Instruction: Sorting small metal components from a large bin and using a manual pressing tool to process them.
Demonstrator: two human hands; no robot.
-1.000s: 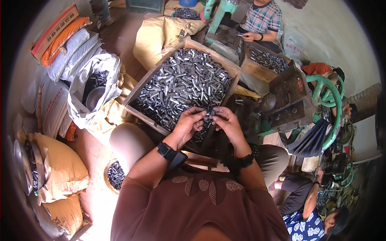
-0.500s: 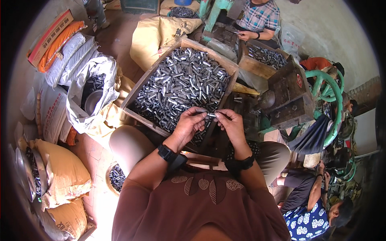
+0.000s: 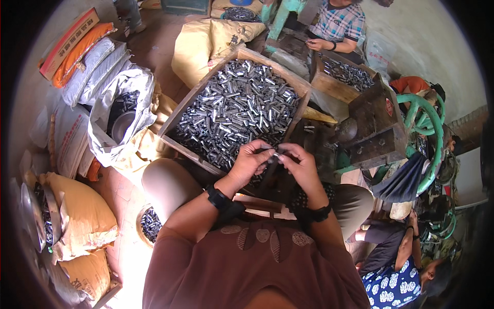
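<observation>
My left hand (image 3: 252, 160) and my right hand (image 3: 299, 162) meet over the near edge of a wooden box. Both pinch a small shiny metal tube (image 3: 276, 154) between thumbs and forefingers; the fingertips cover most of it. Right under them, the wooden box (image 3: 193, 160) is filled with a heap of loose short metal tubes (image 3: 239, 105), some bright and some dark. Dark bands sit on both my wrists.
An open white sack (image 3: 98, 141) with metal parts and a bowl stands left, near stacked sacks (image 3: 85, 211). At right are a wooden drawer block (image 3: 378, 129) and a green handwheel (image 3: 437, 139). A co-worker (image 3: 337, 26) sits behind another parts box (image 3: 334, 85); another person (image 3: 391, 280) is lower right.
My fingertips have drawn closer together around the metal tube, covering more of it. Both hands sit slightly further right in the picture, as the whole view has shifted a little.
</observation>
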